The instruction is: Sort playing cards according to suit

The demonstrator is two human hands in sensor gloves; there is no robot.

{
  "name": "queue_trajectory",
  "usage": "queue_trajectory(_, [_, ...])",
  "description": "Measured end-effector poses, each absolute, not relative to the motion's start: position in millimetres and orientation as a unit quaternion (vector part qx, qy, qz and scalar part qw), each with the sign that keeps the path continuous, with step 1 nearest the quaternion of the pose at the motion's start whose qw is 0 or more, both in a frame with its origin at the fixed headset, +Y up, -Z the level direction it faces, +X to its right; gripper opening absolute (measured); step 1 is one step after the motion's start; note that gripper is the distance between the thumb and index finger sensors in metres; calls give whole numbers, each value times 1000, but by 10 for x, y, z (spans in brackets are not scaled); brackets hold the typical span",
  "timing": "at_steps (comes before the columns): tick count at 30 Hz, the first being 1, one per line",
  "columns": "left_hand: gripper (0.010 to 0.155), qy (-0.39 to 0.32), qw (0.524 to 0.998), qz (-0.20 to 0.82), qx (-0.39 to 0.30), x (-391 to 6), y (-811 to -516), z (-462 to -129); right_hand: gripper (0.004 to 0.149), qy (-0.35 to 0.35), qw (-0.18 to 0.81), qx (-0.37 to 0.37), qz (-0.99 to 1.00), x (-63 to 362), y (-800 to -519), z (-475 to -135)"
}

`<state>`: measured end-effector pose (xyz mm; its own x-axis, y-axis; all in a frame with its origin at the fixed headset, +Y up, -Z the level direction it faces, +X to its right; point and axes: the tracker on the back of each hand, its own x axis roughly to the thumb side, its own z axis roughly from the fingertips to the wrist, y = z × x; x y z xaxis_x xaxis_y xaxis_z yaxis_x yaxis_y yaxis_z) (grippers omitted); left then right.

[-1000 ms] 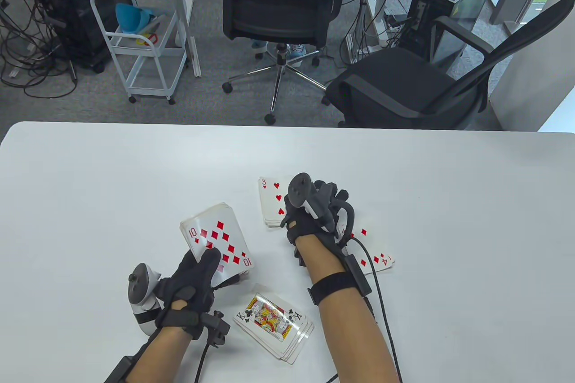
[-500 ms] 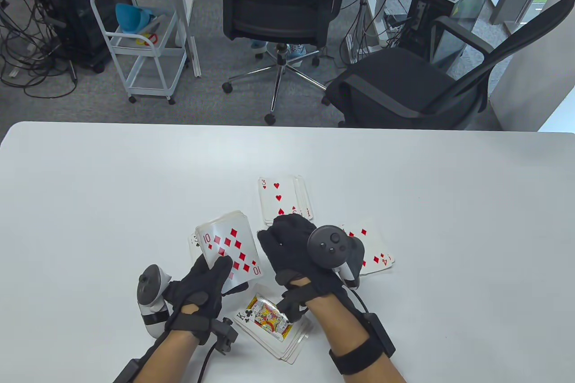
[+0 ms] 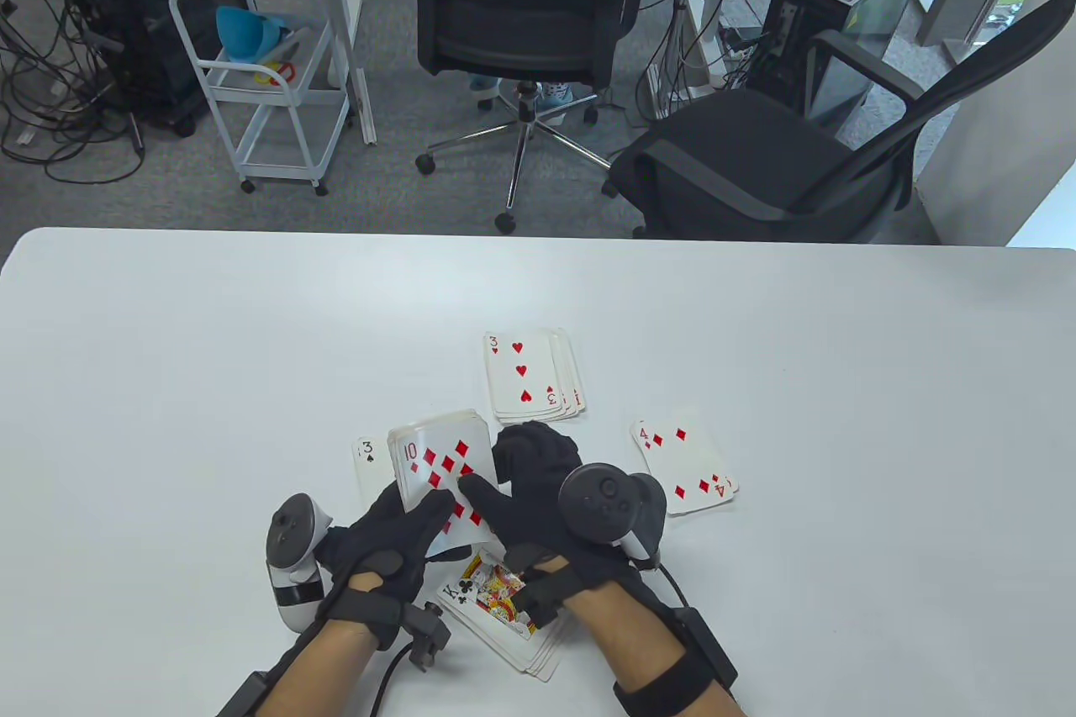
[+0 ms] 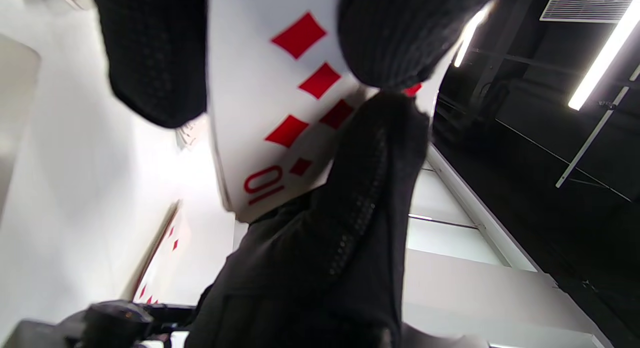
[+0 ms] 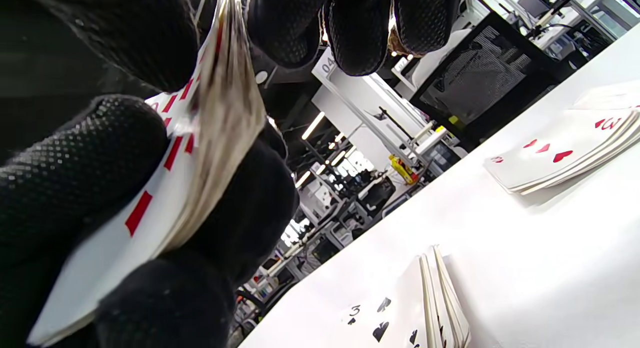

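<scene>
My left hand (image 3: 418, 517) holds a face-up deck (image 3: 439, 475) just above the table, with the ten of diamonds (image 4: 280, 113) on top and its thumb lying on that card. My right hand (image 3: 498, 483) has come in from the right; its thumb presses on the ten's face while its fingers (image 5: 350, 33) curl over the deck's far edge (image 5: 225, 113). Sorted piles lie around them: hearts (image 3: 530, 376) topped by a three, diamonds (image 3: 685, 461) topped by a four, clubs (image 3: 496, 612) topped by a king, and spades (image 3: 368, 461) showing a three, partly hidden by the deck.
The white table (image 3: 841, 347) stretches wide on all sides of the piles. Beyond its far edge stand two black office chairs (image 3: 756, 162) and a white trolley (image 3: 269, 78). The heart pile (image 5: 565, 158) and spade pile (image 5: 400, 313) also show in the right wrist view.
My right hand has left the heart pile and swung back left to the deck, landing its thumb on the ten of diamonds. The left hand carried the deck slightly right and nearer, uncovering the spade three.
</scene>
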<state>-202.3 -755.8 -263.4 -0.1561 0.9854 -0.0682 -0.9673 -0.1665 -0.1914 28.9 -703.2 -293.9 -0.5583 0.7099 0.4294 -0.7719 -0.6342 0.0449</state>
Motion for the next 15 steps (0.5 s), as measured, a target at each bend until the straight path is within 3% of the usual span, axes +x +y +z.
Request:
queue_trajectory(4, [53,-37,622,779,-63,-2054,-7552,-2614,57,-51,388,226,892,231,-7049,-2911])
queue_trajectory(8, [53,-31,641,765,-55,-2102,-7561,-2603,50,-30,412,232,881,197,-7100,-2929])
queue_trajectory(15, [56,-33,614,785,-75,-2070,-7597,-2635,37,-90,419,204,880,336,-7009,-2947])
